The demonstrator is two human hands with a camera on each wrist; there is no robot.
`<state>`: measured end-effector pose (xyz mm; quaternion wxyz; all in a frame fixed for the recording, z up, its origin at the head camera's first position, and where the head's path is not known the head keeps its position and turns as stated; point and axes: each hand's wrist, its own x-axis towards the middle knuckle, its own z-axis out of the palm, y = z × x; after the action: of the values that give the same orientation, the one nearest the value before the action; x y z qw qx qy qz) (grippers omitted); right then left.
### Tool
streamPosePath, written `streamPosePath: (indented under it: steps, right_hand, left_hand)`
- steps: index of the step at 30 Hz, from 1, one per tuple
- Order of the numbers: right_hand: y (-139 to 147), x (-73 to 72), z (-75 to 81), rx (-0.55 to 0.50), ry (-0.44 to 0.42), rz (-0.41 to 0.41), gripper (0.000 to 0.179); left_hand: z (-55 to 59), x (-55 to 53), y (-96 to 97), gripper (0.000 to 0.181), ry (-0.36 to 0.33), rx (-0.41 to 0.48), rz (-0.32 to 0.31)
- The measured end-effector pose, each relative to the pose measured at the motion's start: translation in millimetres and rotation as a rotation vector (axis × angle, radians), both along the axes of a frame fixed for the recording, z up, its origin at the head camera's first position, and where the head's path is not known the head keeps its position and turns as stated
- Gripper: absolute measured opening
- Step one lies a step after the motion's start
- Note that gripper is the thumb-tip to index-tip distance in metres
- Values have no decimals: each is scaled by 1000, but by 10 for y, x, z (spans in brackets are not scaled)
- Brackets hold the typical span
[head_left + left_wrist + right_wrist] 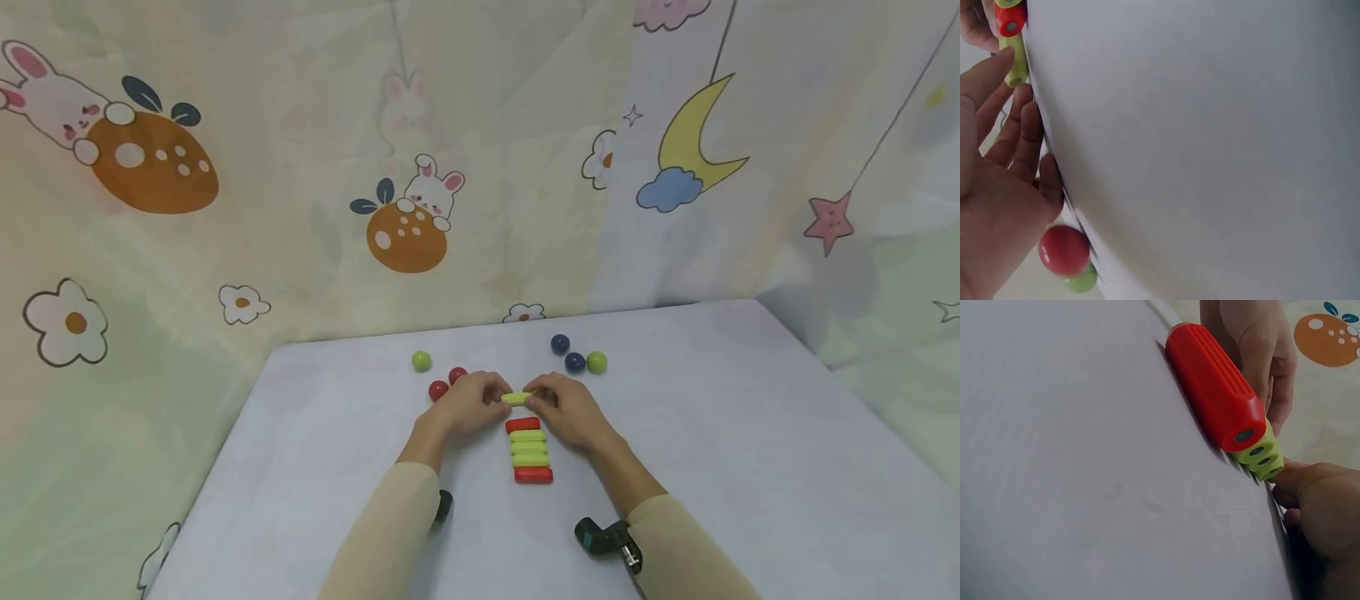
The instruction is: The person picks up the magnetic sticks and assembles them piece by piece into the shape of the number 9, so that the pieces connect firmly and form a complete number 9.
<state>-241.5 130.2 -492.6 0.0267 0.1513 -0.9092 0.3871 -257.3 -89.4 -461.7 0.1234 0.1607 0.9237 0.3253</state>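
A yellow-green magnetic rod (516, 399) lies crosswise between the two hands. My left hand (468, 406) pinches its left end between thumb and fingers. At its right end my right hand (567, 408) pinches it too. Just nearer to me, a column of rods lies side by side, with a red rod (522, 425) at the far end, yellow-green rods (529, 447) in the middle and another red rod (533, 475) at the near end. Grey metal discs show in the rod ends in the wrist views. In the right wrist view the near red rod (1213, 384) partly hides the others.
Two red balls (438, 391) sit by the left hand, with a green ball (422, 361) behind them. Beyond the right hand are two dark blue balls (575, 362) and a green ball (597, 362). A patterned cloth (510, 167) hangs behind the white table (337, 433).
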Motion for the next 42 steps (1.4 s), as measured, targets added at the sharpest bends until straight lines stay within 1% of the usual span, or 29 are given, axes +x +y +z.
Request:
streamPosePath:
  steps: [5,8,11,16,19,22,24,26,32,34,39,42]
  right_hand:
    - [-6,-21,-12,-10,-4,-28,22]
    - [1,-44,-20,0,2,-50,22]
    - [1,-79,-20,-6,5,-57,22]
    - [2,-136,-6,-11,0,-40,20]
    - [6,-156,2,13,-5,-30,19]
    - [8,-162,7,50,-2,-26,18]
    - [4,-163,11,71,0,-21,18]
    - [-4,-164,15,86,2,-16,18]
    - [-17,-172,39,126,-8,-16,20]
    - [-21,-167,56,124,-17,-11,22]
    - [-35,-150,99,124,-30,44,27]
    - [16,-144,129,130,-10,73,31]
  left_hand:
    - [-52,-47,49,18,1,6,32]
    - [-76,-59,50,18,10,27,37]
    - [-78,-63,46,21,26,56,41]
    - [-66,-72,64,24,27,73,69]
    - [-72,-84,77,23,3,102,107]
    - [-93,-98,86,21,-23,152,136]
    - [-112,-104,89,21,-35,175,149]
    - [-127,-103,93,21,-31,189,153]
    - [-136,-75,116,18,-9,204,162]
    - [-132,-74,122,17,-7,209,163]
    - [-145,-74,110,17,-5,191,180]
    - [-155,-65,112,17,3,184,185]
